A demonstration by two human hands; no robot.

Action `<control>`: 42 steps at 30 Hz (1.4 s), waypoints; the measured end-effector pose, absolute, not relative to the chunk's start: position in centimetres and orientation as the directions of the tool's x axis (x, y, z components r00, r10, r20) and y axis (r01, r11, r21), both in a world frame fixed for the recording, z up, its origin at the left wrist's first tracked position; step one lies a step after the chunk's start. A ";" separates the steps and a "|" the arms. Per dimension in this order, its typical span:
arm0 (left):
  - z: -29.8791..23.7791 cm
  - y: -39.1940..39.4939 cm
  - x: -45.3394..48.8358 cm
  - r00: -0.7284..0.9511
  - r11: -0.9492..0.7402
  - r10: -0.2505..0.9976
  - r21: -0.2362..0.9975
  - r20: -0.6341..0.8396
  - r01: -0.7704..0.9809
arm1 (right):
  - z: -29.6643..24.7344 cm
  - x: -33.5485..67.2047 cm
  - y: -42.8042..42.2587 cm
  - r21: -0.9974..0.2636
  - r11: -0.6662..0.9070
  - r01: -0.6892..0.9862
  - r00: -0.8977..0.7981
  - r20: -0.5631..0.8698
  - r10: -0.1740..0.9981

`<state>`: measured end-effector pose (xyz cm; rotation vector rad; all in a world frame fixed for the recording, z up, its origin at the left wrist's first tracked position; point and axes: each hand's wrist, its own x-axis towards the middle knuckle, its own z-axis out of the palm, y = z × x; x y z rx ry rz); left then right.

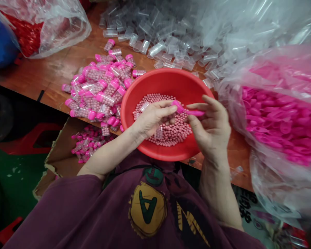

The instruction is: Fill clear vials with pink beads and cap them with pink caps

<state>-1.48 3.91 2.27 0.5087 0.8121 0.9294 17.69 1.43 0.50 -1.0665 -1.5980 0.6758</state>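
Over the red bowl (pixel 168 155), my left hand (pixel 157 117) pinches the wide end of a bright pink plastic piece (pixel 177 107) between thumb and fingers. Its narrow tail points right, between the thumb and fingers of my right hand (pixel 209 128). Whether my left palm also holds a clear tube is hidden. Beneath both hands lie many small pink beads (pixel 171 135) in the bowl. A clear tube (pixel 159 132) rests among the beads, and another clear piece (pixel 144 106) lies near my left knuckles.
Left of the bowl, bead-filled tubes with pink caps (pixel 103 83) form a pile. More lie in a cardboard box (pixel 64 148) below the table edge. Empty clear tubes (pixel 160 48) spread across the back. A plastic bag of pink pieces (pixel 282 124) stands right; a blue container (pixel 1 41) far left.
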 end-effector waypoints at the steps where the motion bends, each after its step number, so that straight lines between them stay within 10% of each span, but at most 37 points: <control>1: 2.3 3.8 -1.5 0.352 0.521 0.851 0.702 -0.389 -0.485 | 0.6 17.9 1.6 -0.873 0.412 0.261 0.003 0.428 0.904; 13: 1.7 3.0 0.1 0.255 0.421 0.906 0.769 -0.336 -0.482 | -1.4 16.0 1.5 -0.497 0.411 0.764 -0.190 0.436 0.880; 27: 0.3 2.4 0.6 0.151 0.112 0.984 0.984 -0.092 -0.137 | -2.2 15.2 2.0 -0.424 0.463 0.779 -0.149 0.591 0.793; 31: 0.4 2.2 -0.2 0.200 0.045 0.979 0.999 -0.046 0.010 | -1.9 15.9 1.6 -0.470 0.486 0.737 -0.220 0.513 0.830; 42: 0.2 2.5 -0.7 0.428 0.313 0.887 0.907 -0.172 -0.283 | 1.5 19.1 1.9 -0.802 0.393 0.449 -0.154 0.364 0.918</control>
